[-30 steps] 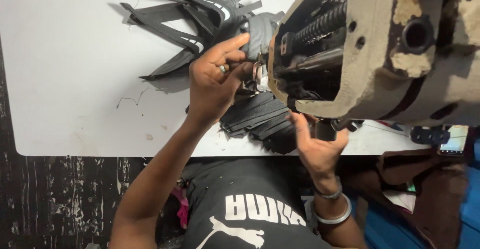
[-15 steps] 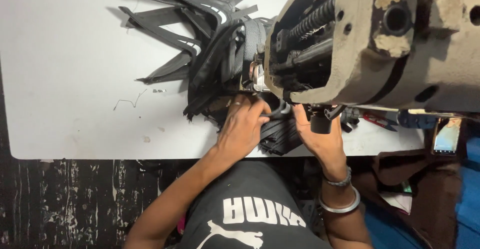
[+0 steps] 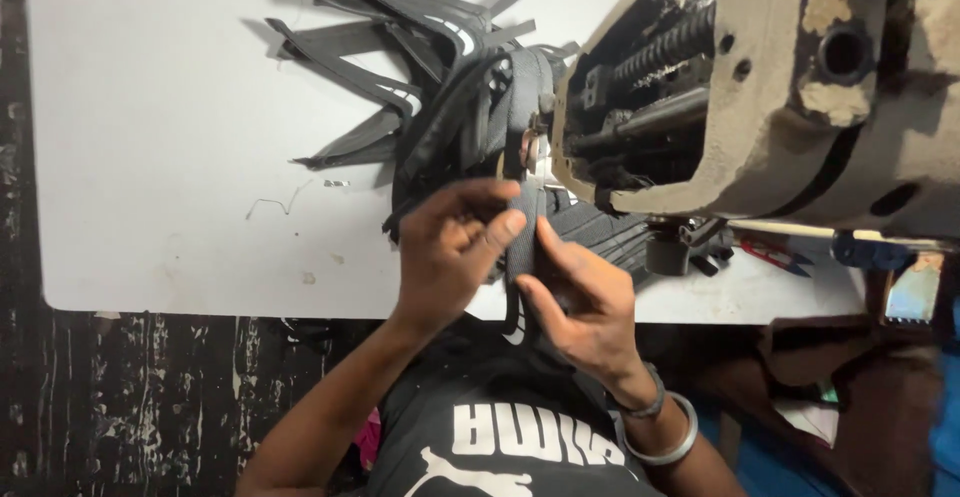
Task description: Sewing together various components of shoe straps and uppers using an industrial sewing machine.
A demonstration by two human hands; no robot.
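At the near edge of the white bench (image 3: 180, 157), just left of the worn beige sewing machine (image 3: 790, 107), both hands hold one narrow dark grey fabric strip (image 3: 521, 242). Left hand (image 3: 450, 257) fingers pinch it; right hand (image 3: 585, 302) fingers press its side. Similar strips (image 3: 400, 67) lie heaped farther back.

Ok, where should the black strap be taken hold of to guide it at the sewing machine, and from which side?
Probably on the free length of the black strap just below the sewing machine, pinched across its flat width from both sides, as the left hand and right hand do now. It hangs narrow and flat there, apart from the piled strips.
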